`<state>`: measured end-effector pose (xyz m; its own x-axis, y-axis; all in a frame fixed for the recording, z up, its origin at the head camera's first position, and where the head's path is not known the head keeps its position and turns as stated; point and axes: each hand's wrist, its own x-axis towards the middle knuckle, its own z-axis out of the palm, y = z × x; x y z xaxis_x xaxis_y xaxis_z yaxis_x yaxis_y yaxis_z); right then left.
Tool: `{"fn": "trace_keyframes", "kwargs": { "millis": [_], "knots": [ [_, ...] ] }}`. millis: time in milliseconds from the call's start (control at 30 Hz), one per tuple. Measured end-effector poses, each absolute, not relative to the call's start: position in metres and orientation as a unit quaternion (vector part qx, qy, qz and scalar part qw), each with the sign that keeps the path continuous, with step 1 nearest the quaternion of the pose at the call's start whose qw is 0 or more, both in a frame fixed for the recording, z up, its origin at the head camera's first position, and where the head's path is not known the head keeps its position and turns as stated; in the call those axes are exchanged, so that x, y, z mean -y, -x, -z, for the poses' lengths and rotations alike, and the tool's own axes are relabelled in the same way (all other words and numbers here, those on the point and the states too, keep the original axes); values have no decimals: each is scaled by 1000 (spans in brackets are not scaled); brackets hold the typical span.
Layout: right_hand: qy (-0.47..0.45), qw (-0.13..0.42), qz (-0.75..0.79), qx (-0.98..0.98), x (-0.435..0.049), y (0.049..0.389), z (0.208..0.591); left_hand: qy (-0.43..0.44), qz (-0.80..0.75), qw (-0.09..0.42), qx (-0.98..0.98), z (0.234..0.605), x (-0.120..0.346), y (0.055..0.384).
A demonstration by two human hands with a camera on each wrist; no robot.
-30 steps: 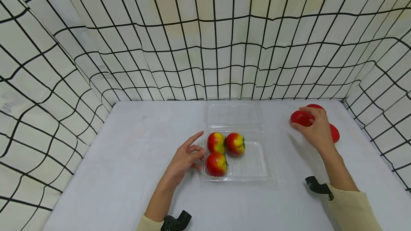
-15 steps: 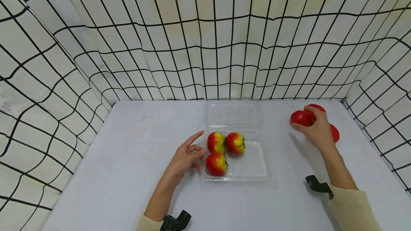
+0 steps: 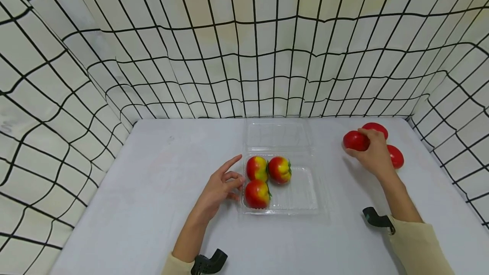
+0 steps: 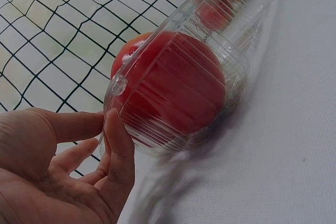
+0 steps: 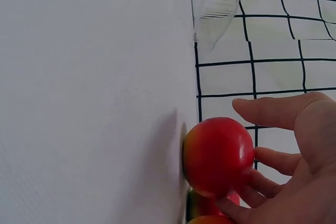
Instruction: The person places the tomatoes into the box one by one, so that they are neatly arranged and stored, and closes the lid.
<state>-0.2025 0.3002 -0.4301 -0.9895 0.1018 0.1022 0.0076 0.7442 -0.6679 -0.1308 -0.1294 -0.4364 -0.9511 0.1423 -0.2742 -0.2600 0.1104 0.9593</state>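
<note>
A clear plastic clamshell container (image 3: 302, 188) lies opened in the middle, its lid (image 3: 278, 136) folded back. Three red-and-yellow tomatoes with green tops sit in it: one at back left (image 3: 257, 169), one beside it (image 3: 279, 169), one at front left (image 3: 257, 194). My left hand (image 3: 218, 190) is at the container's left edge; in the left wrist view its fingertips pinch the rim. Over at the right, my right hand (image 3: 374, 154) has its fingers curled round a red tomato (image 5: 218, 156), close over the table. Its thumb shows a gap from the tomato in the right wrist view.
Two more red tomatoes lie just beyond my right hand, one behind (image 3: 376, 129) and one to its right (image 3: 396, 157). Black netting (image 3: 267, 46) over pale walls encloses the back and sides. White cloth covers the table (image 3: 160, 173). Both wrists carry black camera mounts.
The tomato in my right hand has shifted slightly left with the hand, away from the other two, which now show more. My left hand and the container have kept their place.
</note>
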Motion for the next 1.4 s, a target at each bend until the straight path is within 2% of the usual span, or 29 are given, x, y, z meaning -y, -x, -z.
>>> {"fn": "trace_keyframes", "kwargs": {
  "millis": [633,1400],
  "knots": [
    [-14,13,-381,924,-303,205,443,39,-669,153,-726,439,129,131],
    [8,3,-402,916,-287,192,432,44,-670,155,-724,437,130,130]
  ]
}}
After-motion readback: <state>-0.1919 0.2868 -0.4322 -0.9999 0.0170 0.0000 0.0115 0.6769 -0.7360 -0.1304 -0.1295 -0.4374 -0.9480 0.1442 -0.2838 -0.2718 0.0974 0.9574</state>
